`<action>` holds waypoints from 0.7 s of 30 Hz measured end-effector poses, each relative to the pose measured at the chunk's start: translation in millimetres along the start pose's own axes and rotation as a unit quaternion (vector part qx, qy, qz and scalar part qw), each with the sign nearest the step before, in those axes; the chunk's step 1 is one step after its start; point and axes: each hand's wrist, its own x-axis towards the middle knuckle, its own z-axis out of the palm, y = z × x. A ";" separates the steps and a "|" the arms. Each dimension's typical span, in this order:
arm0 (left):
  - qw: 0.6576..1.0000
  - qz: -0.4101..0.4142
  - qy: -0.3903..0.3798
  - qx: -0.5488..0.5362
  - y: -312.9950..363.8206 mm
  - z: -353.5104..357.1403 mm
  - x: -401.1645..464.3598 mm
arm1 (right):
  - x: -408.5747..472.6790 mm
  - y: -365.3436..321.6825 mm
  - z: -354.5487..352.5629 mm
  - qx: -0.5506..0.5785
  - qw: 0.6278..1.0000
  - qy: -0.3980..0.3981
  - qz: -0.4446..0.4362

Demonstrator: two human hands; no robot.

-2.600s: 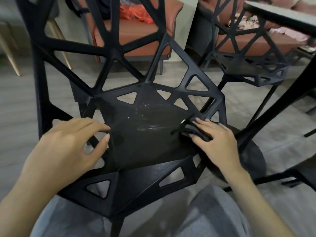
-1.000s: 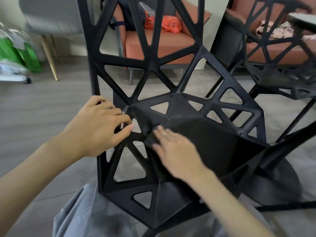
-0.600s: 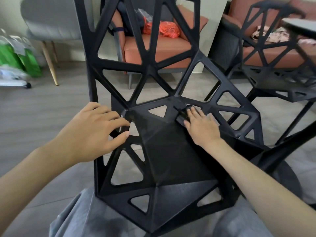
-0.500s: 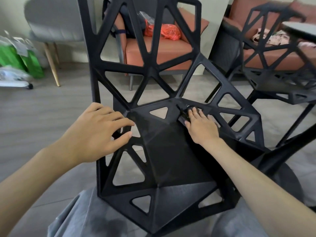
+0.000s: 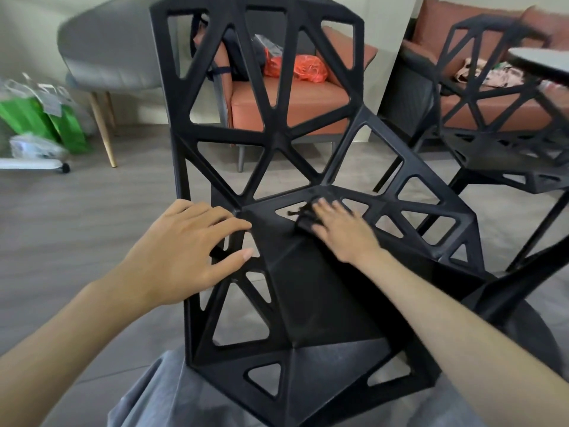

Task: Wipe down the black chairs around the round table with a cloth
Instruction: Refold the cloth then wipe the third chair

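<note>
Here, two black chairs with open triangular lattice shells are in sight. The nearer black chair (image 5: 308,288) fills the middle of the view, its seat tilted toward the person and its front edge just above their grey-clad knees (image 5: 160,392). The second black chair (image 5: 498,124) stands to the right and farther back, beside the curved edge of one round table (image 5: 542,61), of which only a sliver shows at the right border.

Two bare hands are on the nearer chair. The left hand (image 5: 181,251) rests on the left side frame where seat meets backrest, its fingers lightly curled over a strut and its thumb reaching in below them. The right hand (image 5: 338,229) lies flat with its fingers straight, pressing one small black cloth (image 5: 303,215) against the rear of the seat, just in front of the backrest; a crumpled bit of cloth pokes out past the fingertips.

Behind the lattice stands one rust-orange armchair (image 5: 292,100) with one orange plastic bag (image 5: 304,67) on its seat. One grey chair (image 5: 107,57) on pale wooden legs stands at the left, with green bags (image 5: 46,118) beside it; their number is unclear. No writing can be read anywhere.
</note>
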 end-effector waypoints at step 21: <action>0.999 -0.021 0.014 -0.030 -0.4 2.0 9.6 | 59.8 5.7 8.1 0.017 0.988 0.123 0.095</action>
